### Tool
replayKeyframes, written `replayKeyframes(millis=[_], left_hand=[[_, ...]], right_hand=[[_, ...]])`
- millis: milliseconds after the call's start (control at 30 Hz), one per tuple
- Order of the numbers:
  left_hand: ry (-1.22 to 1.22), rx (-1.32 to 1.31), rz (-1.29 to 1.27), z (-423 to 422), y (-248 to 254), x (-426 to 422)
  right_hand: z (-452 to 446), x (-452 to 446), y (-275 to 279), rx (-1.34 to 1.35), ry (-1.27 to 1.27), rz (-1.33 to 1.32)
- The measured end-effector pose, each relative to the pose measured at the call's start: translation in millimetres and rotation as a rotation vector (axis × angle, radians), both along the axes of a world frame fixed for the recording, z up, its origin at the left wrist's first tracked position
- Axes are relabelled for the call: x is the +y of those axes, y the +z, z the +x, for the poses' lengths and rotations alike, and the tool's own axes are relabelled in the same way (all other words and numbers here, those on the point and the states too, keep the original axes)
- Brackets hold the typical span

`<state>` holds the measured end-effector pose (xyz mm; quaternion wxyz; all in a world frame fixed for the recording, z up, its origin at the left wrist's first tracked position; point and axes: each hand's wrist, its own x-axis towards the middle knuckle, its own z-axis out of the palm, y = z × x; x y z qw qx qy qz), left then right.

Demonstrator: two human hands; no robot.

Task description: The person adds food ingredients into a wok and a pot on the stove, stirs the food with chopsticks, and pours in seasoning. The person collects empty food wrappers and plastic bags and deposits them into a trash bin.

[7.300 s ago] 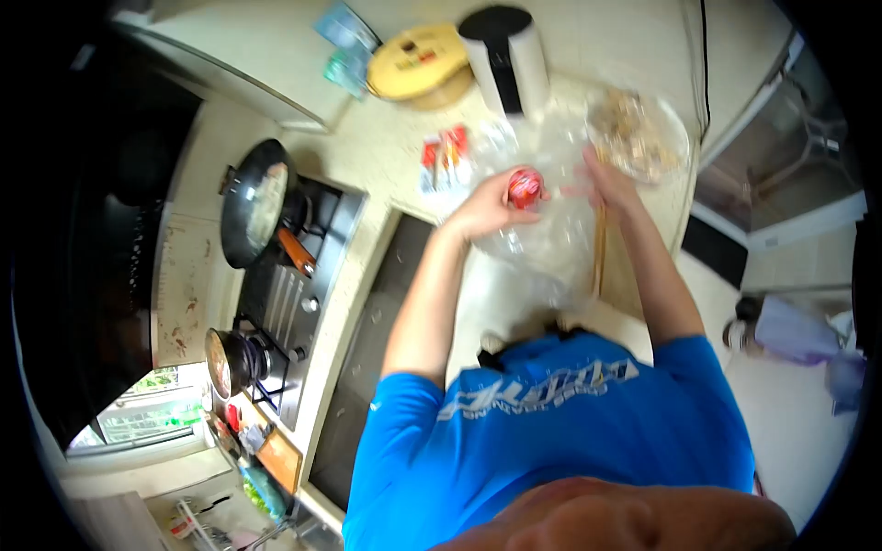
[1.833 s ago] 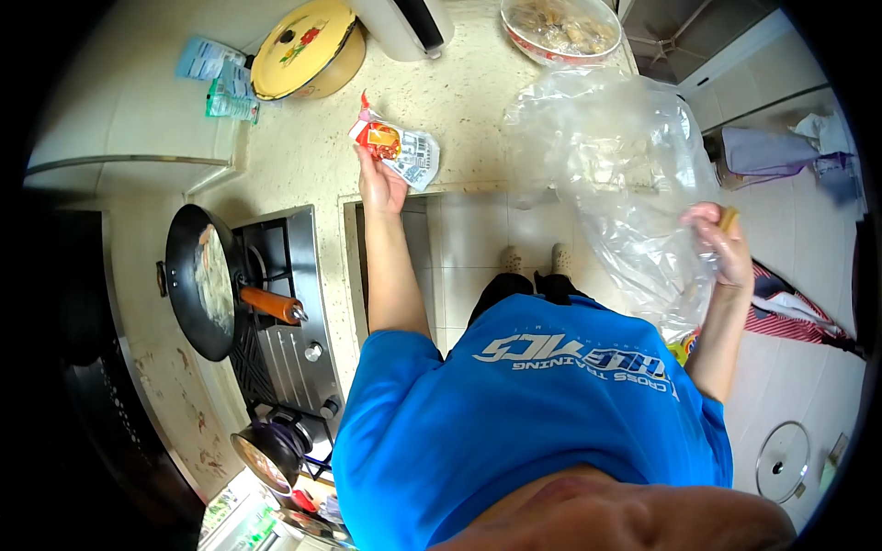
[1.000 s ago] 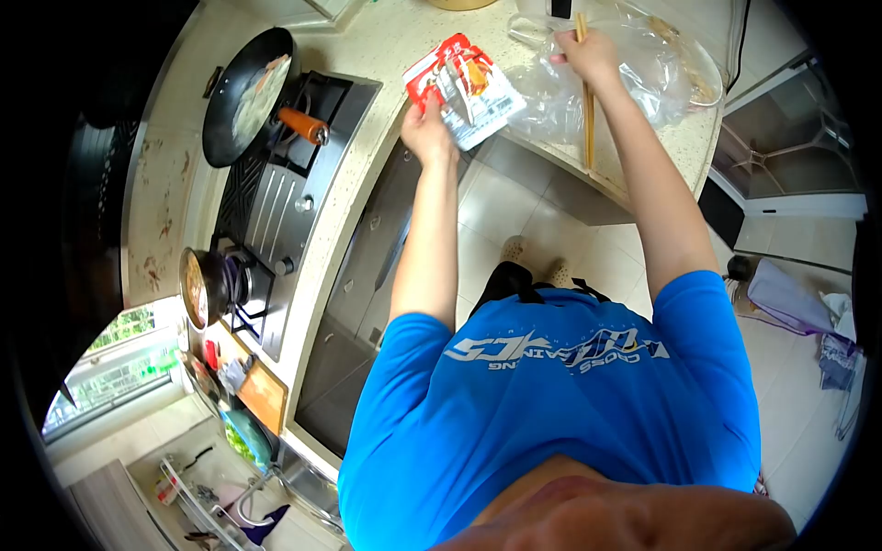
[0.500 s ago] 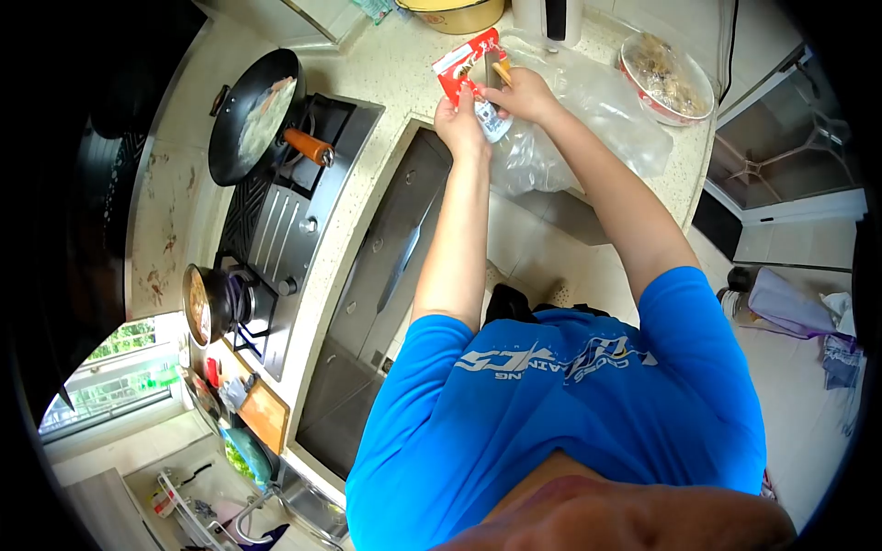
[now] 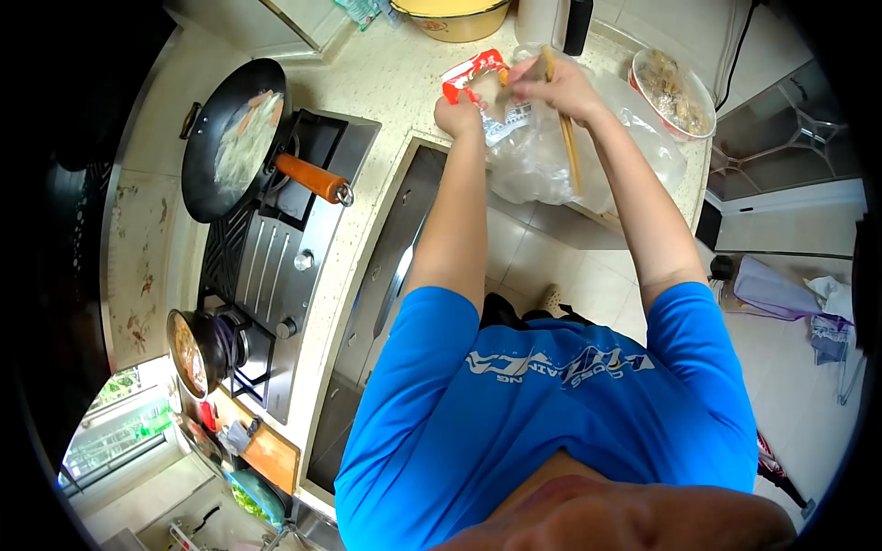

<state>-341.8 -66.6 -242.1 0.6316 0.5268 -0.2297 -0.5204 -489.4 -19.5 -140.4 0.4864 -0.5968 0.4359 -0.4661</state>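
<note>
The left hand (image 5: 459, 117) reaches over the counter (image 5: 404, 69), arm nearly straight, fingers closed on the near-left edge of a red-and-white packet (image 5: 480, 66). The right hand (image 5: 562, 89), wrist bent inward, curls around two chopsticks (image 5: 569, 142) beside the packet; whether its fingertips also pinch it, I cannot tell. Left to right: one wok (image 5: 204, 170), one smaller pan (image 5: 218, 349), one packet, one plastic bag (image 5: 540, 161), one bowl (image 5: 684, 135). Counter separates wok from packet; its front edge passes beneath both arms, partly under the bag.
</note>
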Motion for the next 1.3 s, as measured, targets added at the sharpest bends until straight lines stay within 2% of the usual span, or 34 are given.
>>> replayKeyframes(millis=[33, 100, 133, 167, 233, 300, 367, 400, 467, 533, 600, 633, 700, 733, 767, 833, 867, 967, 1033, 1133, 1200, 1233, 1300], left_hand=[[-0.006, 0.005, 0.000, 3.7, -10.1, -3.2], [0.056, -0.842, 0.060, 11.4, -20.0, -10.4], [-0.034, -0.762, 0.146, 12.5, -4.5, -6.1], [-0.042, -0.761, 0.140, 10.9, -8.9, -10.9], [0.234, -1.115, -0.097, 10.2, -19.8, -17.8], [0.164, -1.027, -0.120, 16.3, 8.4, -8.0], [0.026, -0.886, -0.362, 22.6, 32.5, 2.8], [0.019, -0.886, -0.362, 24.7, 47.0, 13.7], [-0.527, -0.505, -0.485, 29.3, 86.5, 51.1], [-0.860, -0.681, -0.453, 22.2, 87.6, 85.1], [-0.909, -1.040, -0.869, 9.5, 47.1, 98.7], [-0.906, -1.040, -0.870, 2.2, 23.9, 100.3], [-0.864, -1.208, -0.842, -18.3, -13.0, 91.6], [-0.855, -1.207, -0.841, -33.3, -18.6, 82.9], [-0.895, -0.860, -0.559, -49.6, -22.1, 69.6], [-0.888, -0.506, -0.285, -73.7, -42.8, 32.3], [-0.840, -0.832, -0.590, -83.4, -67.1, 7.8], [-0.900, -1.071, -0.783, -76.3, -26.2, -1.0], [-0.598, -0.928, -0.686, -42.0, 54.9, 31.7], [-0.497, -0.953, -0.582, -4.6, 83.5, 41.0], [-0.410, -0.266, -0.620, 6.0, 85.7, 51.9], [-0.409, -0.272, -0.617, 9.6, 95.9, 65.0], [-0.571, -0.221, -0.498, 15.2, 122.8, 93.2]], right_hand=[[-2.8, -2.6, 12.1, 0.005, -0.006, 0.000], [-12.1, -6.4, 31.9, -0.184, -0.272, 0.156], [-16.1, -10.5, 35.2, -0.301, -0.271, 0.160], [-18.1, -11.7, 36.1, -0.300, -0.280, 0.156], [-18.2, -11.4, 38.8, -0.421, -0.267, 0.181], [-14.9, -11.8, 40.3, -0.381, -0.284, 0.162], [-14.9, -11.5, 43.1, -0.362, -0.313, 0.191], [-19.3, -14.0, 40.7, -0.363, -0.320, 0.193], [-32.6, -22.1, 34.9, -0.553, -0.231, 0.228], [-33.7, -19.1, 45.2, -0.594, -0.230, 0.258], [-28.7, -13.0, 57.8, -0.611, -0.198, 0.263], [-27.8, -9.9, 62.1, -0.609, -0.196, 0.262], [-26.3, -5.7, 72.8, -0.483, -0.087, 0.297], [-21.7, -0.1, 80.9, -0.431, -0.042, 0.286], [-19.2, 3.8, 84.2, -0.423, -0.032, 0.286], [-13.0, 11.3, 89.0, -0.412, 0.145, 0.310], [-6.3, 18.8, 89.5, -0.396, 0.121, 0.297], [-14.3, 31.4, 77.0, -0.372, 0.041, 0.338], [-26.4, 30.8, 63.0, -0.423, 0.042, 0.364], [-36.2, 31.8, 50.5, -0.554, -0.097, 0.377], [-38.2, 29.7, 51.5, -0.513, -0.101, 0.381], [-37.9, 29.8, 51.8, -0.466, -0.109, 0.392], [-33.1, 30.7, 57.5, -0.390, -0.111, 0.390]])
